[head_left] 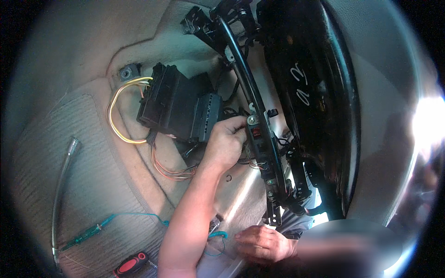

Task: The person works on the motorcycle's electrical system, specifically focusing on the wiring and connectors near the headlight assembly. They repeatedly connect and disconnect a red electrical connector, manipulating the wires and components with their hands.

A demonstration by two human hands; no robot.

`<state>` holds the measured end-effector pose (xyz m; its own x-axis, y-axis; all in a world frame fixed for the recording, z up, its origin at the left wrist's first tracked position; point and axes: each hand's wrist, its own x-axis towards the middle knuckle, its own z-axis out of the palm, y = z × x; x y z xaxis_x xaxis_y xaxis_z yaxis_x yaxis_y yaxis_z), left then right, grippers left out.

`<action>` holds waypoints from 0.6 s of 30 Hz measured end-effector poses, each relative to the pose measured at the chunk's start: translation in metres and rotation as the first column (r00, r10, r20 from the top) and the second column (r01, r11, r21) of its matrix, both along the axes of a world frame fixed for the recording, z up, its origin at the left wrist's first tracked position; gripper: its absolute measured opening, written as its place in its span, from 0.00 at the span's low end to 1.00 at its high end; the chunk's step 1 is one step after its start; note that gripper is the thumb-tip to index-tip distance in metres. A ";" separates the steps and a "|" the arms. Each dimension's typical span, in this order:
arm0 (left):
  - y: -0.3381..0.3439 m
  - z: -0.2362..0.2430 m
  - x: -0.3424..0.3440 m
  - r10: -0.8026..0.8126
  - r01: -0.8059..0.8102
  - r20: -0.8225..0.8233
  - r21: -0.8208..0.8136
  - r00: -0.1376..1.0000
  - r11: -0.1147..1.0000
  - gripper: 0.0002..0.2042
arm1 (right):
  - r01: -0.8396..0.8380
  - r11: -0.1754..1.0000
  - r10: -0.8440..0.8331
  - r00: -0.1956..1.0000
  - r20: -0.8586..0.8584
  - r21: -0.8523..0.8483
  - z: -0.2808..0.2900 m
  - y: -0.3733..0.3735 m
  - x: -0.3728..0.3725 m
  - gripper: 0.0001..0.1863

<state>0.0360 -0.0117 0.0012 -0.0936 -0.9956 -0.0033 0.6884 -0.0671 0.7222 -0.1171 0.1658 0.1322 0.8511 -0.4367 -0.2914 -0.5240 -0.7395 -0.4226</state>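
My left hand (225, 141) reaches up from the lower edge to a tilted car seat's black metal rail (244, 76). Its fingers are closed, with the fingertips at a bracket (251, 121) that carries a bolt and a small red part. Whatever they pinch is hidden behind the hand. Lower down, near the rail's end, my right hand (265, 243) has its fingers curled, knuckles up; what lies under them cannot be seen. A black module box (169, 99) with yellow wires (110, 116) stands left of my left hand.
The black seat underside (310, 92) fills the right. A thin metal-ended tube (60, 199), a green test probe (84, 237) with a coiled turquoise lead (218, 234) and a red-and-black tool handle (132, 264) lie on the carpet (102, 185). Thin wires (171, 175) run below the box.
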 end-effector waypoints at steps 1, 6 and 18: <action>0.001 0.001 0.002 -0.001 0.001 0.015 -0.006 1.000 1.000 0.14 | 0.038 0.999 -0.038 0.999 -0.013 0.026 -0.008 0.008 -0.023 0.20; -0.001 0.000 0.003 -0.003 0.005 0.044 -0.044 0.999 0.999 0.14 | 0.117 0.992 -0.113 0.991 -0.071 0.050 -0.026 0.020 -0.057 0.20; -0.002 0.000 -0.002 0.022 -0.021 0.033 -0.034 0.999 0.999 0.11 | 0.111 0.993 -0.108 0.991 -0.075 0.038 -0.028 0.019 -0.059 0.19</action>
